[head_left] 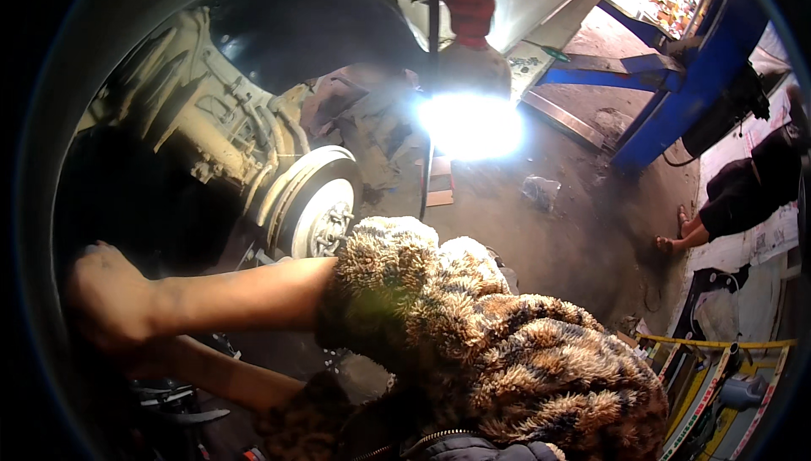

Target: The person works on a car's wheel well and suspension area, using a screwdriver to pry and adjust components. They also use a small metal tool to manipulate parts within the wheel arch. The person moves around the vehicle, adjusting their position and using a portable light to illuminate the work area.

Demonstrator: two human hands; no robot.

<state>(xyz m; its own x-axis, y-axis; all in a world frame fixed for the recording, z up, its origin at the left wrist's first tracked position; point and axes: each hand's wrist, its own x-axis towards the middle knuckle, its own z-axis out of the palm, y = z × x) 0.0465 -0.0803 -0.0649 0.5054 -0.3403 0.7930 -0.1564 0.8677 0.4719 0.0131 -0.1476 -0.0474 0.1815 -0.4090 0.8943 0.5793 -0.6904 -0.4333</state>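
Observation:
My right hand (108, 294) reaches far to the left at the end of a bare forearm, out of a fuzzy brown and cream sleeve. Its fingers are curled closed in deep shadow, and what they grip, if anything, is hidden. Just below it, my left hand (152, 358) is dark and mostly covered, so its fingers do not show. Beyond the right forearm is a car's wheel hub with a brake disc (317, 207) and bare studs. Dusty suspension parts (215, 123) stretch up and left from the hub.
A glaring work lamp (473, 123) hangs ahead, beside a dark upright cable. A blue lift post and arm (659, 114) stand at right. Another person's legs (731, 203) show at the far right. A yellow-edged rack (718, 389) lies lower right. Dark tools (173, 402) sit lower left.

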